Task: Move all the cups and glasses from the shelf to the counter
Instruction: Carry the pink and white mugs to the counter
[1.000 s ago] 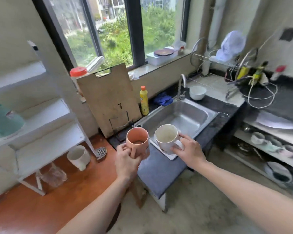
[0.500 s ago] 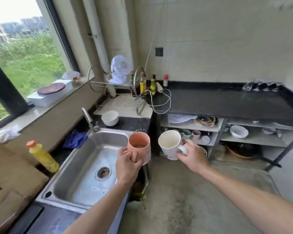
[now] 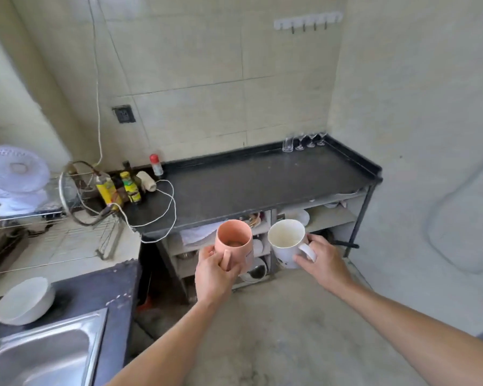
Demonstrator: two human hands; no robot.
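My left hand (image 3: pixel 212 277) grips a salmon-pink mug (image 3: pixel 234 240) by its handle, upright, in mid-air. My right hand (image 3: pixel 322 263) holds a white mug (image 3: pixel 286 242) by its handle just to the right of it. Both mugs hang in front of the black counter (image 3: pixel 262 182), below its front edge. At the counter's far right corner stand several clear glasses (image 3: pixel 304 140). The shelf the mugs came from is out of view.
Bottles (image 3: pixel 117 188) and a white cable (image 3: pixel 162 215) lie on the counter's left end. Open shelves (image 3: pixel 326 215) under it hold dishes. A wire dish rack (image 3: pixel 76 218), a fan (image 3: pixel 14 174), a white bowl (image 3: pixel 24 300) and a steel sink (image 3: pixel 39 355) are at left.
My view has swung right, from the window and sink to the black counter. Both hands kept their mugs and carried them toward the counter.
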